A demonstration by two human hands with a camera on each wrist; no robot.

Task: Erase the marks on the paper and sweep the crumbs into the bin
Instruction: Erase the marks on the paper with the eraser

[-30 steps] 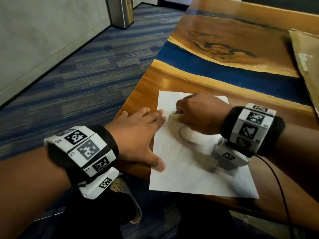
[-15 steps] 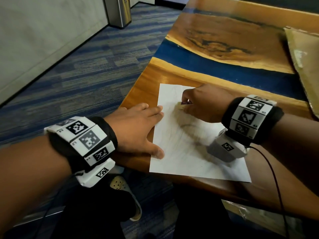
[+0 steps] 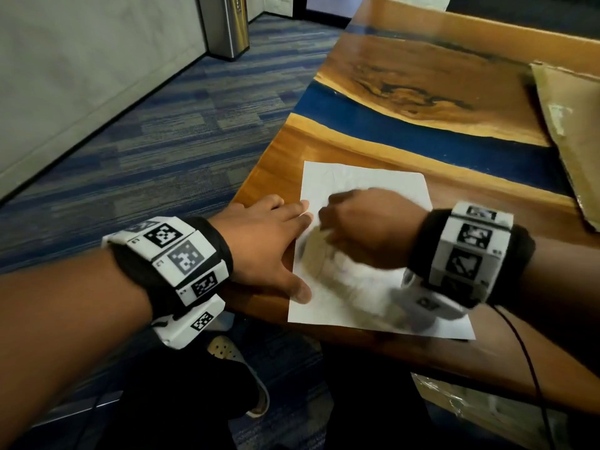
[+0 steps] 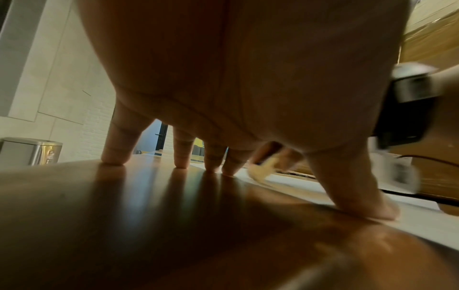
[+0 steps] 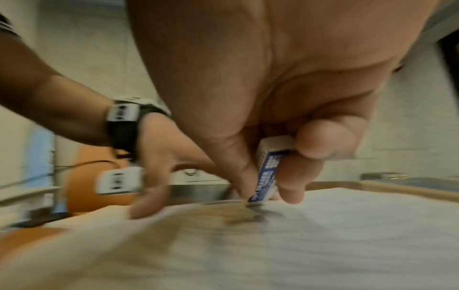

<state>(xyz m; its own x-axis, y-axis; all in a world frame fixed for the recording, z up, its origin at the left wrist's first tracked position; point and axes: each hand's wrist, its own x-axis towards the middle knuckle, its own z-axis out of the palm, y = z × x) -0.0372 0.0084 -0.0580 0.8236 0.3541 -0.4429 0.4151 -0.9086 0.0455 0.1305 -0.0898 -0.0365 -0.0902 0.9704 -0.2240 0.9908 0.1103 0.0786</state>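
A white sheet of paper [image 3: 367,186] lies near the front left corner of the wooden table [image 3: 422,89]. My left hand [image 3: 272,241] lies flat with straight fingers, its fingertips [image 4: 113,160] on the wood and its thumb on the sheet's left edge. My right hand [image 3: 363,222], blurred by motion, pinches a white eraser with a blue sleeve [image 5: 267,172] between thumb and fingers, its lower end pressed on the paper [image 5: 323,235]. Faint pencil marks show on the sheet. The eraser [image 4: 263,168] also shows beyond my left fingers.
A steel bin [image 3: 225,26] stands on the blue carpet far to the left, by the wall. A flat piece of cardboard [image 3: 571,125] lies at the table's right side. A blue band [image 3: 389,125] crosses the tabletop beyond the paper. A shoe [image 3: 240,371] shows under the table edge.
My right hand has pulled the eraser back from the sheet's top toward me and to the left, rubbing back and forth. The left hand has stayed pressed on the paper's edge.
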